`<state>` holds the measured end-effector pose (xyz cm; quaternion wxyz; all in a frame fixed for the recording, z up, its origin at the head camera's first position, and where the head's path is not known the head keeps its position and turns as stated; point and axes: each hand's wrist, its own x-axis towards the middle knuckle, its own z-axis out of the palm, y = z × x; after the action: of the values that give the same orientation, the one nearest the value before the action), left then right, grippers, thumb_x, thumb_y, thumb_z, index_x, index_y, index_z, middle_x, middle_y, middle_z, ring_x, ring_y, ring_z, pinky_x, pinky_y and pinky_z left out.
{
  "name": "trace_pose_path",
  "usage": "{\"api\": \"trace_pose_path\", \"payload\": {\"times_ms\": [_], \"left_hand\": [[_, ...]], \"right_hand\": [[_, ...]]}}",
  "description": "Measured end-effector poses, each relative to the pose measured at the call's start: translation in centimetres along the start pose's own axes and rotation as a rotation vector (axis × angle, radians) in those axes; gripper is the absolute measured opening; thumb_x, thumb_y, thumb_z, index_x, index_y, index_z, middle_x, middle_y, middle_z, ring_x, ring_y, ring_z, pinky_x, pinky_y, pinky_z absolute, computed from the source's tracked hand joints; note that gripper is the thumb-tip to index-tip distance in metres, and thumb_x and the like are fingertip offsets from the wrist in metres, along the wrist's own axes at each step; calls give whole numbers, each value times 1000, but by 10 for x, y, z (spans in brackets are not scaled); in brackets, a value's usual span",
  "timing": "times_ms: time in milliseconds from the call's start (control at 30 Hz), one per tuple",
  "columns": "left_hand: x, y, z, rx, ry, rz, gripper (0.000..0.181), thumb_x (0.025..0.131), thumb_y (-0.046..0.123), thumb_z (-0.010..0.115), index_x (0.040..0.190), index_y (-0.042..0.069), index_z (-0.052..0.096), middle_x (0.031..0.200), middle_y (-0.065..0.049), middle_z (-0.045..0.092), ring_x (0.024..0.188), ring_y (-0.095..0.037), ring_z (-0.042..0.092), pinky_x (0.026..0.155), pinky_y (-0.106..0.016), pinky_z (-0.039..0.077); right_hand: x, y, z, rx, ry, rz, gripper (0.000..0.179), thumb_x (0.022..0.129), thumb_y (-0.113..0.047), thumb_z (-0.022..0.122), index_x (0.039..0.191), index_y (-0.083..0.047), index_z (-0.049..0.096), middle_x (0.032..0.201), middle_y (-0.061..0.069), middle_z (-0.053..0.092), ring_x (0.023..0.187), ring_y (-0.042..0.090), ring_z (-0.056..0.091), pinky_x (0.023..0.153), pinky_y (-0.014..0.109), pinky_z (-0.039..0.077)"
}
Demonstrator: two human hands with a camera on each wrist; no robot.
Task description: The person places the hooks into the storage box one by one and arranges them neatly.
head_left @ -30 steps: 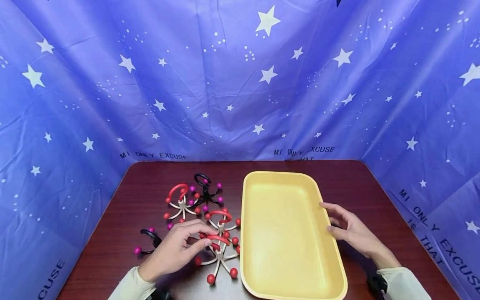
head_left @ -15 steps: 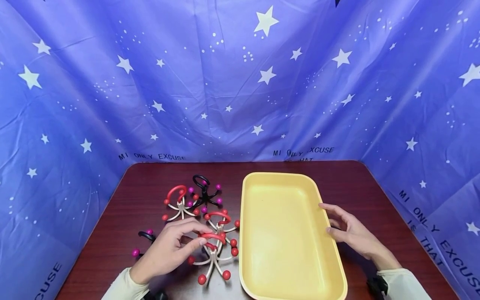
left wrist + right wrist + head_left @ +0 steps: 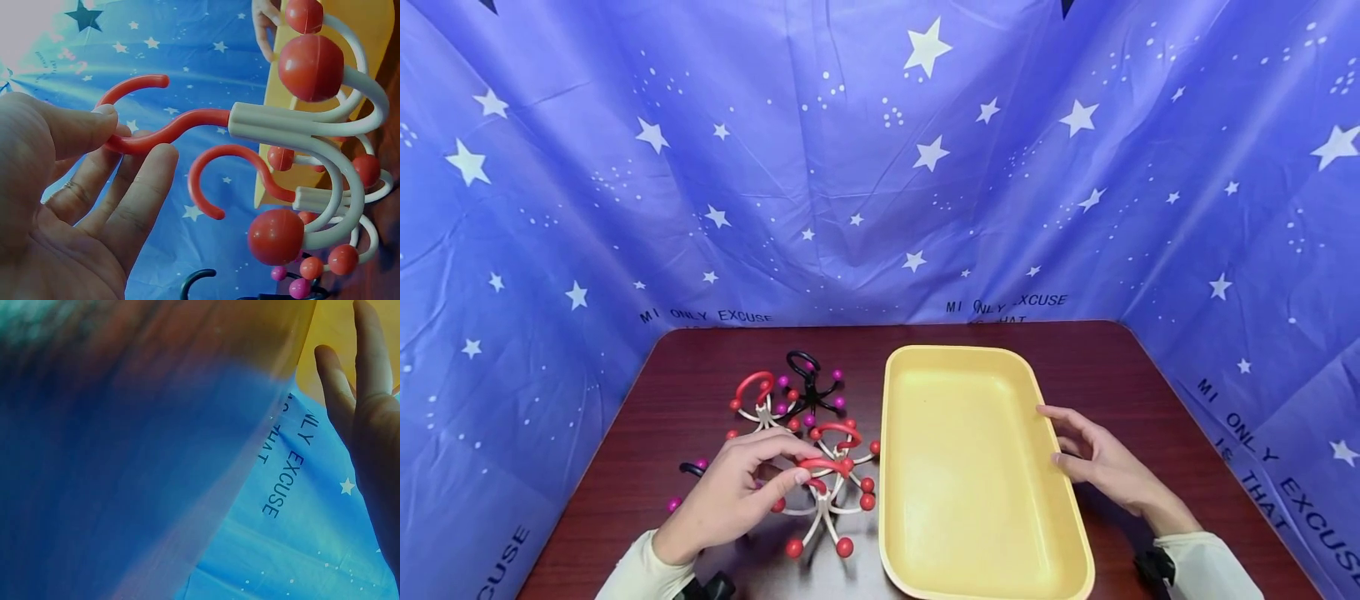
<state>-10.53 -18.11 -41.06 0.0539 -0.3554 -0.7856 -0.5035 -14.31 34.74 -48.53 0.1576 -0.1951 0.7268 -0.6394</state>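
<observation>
My left hand (image 3: 730, 498) pinches the red top of a multi-prong hanging hook (image 3: 823, 502) between thumb and fingertips. In the left wrist view, this hanging hook (image 3: 269, 120) shows cream prongs curving out to red balls. Right behind it, overlapping it in the head view, stands a second red-and-cream hanging hook (image 3: 841, 430). The right hand (image 3: 1112, 467) rests with extended fingers at the right rim of a yellow tray (image 3: 977, 467). Seen from the right wrist, the fingers (image 3: 373, 356) lie straight across the tray's yellow side.
Farther back on the brown table (image 3: 658, 400) stand another red-and-cream hanging hook (image 3: 763, 412) and a black one (image 3: 811, 392) with magenta balls. A second black hook (image 3: 691, 469) is partly hidden by my left hand. A starry blue cloth (image 3: 850, 183) encloses the table's back and sides.
My left hand has shifted slightly left with the hanging hook in its fingers, away from the tray. The right hand and tray have stayed in place.
</observation>
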Motion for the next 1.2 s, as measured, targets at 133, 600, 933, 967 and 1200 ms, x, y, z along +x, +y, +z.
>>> {"api": "trace_pose_path", "payload": {"times_ms": [133, 600, 933, 967, 1200], "left_hand": [[1, 2, -1, 2, 13, 36, 30, 98, -1, 72, 121, 18, 74, 100, 1, 73, 75, -4, 68, 55, -20, 57], [15, 18, 1, -36, 43, -52, 26, 98, 6, 74, 120, 20, 75, 108, -1, 76, 85, -9, 75, 69, -29, 65], [32, 22, 7, -36, 84, -77, 23, 98, 9, 75, 119, 19, 77, 102, 0, 76, 79, -9, 70, 68, -27, 63], [34, 23, 8, -45, 89, -90, 23, 98, 10, 76, 119, 19, 77, 101, 0, 75, 79, -9, 70, 69, -27, 63], [45, 30, 14, -83, 108, -131, 21, 98, 15, 78, 118, 19, 78, 108, -3, 77, 89, -10, 72, 70, -27, 63]], "right_hand": [[-1, 0, 0, 7, -10, 6, 66, 105, 6, 53, 162, 5, 20, 146, 2, 54, 119, 17, 71, 82, 44, 66], [0, -3, 1, -19, 2, 19, 66, 105, 4, 55, 162, 6, 21, 145, 2, 57, 118, 18, 71, 82, 43, 65], [0, -2, 1, -36, 15, 33, 66, 105, 3, 55, 162, 6, 22, 144, 3, 58, 117, 18, 71, 82, 42, 65], [0, -2, 1, -38, 16, 35, 66, 105, 3, 55, 162, 6, 22, 144, 4, 59, 117, 19, 71, 82, 42, 65], [2, -4, -1, -41, 10, 43, 66, 105, 3, 55, 162, 6, 21, 141, 12, 64, 116, 21, 72, 82, 41, 65]]}}
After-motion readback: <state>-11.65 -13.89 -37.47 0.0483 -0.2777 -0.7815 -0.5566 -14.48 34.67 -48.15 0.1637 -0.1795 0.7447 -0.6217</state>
